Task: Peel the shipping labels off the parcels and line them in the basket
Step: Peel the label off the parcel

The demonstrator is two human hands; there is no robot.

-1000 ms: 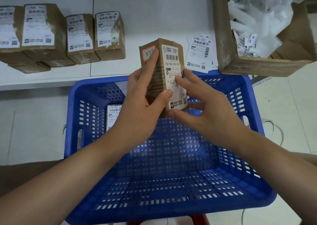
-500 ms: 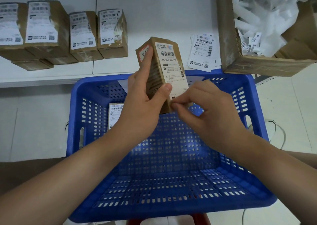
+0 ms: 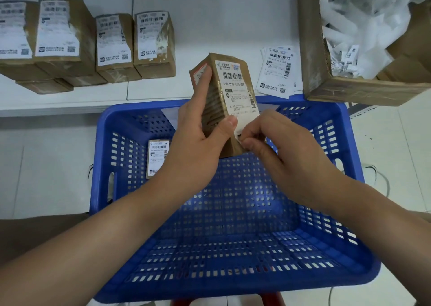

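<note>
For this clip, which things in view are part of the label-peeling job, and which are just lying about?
In the job:
held parcel in left hand
its label, picked at by right hand
blue basket
parcel in basket
waiting parcels

Lying about:
loose labels on shelf
cardboard box of paper scraps

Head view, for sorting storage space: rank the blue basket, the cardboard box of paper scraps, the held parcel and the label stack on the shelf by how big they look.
1. blue basket, though nearest the camera
2. cardboard box, partly cut off by the frame
3. held parcel
4. label stack, smallest
</note>
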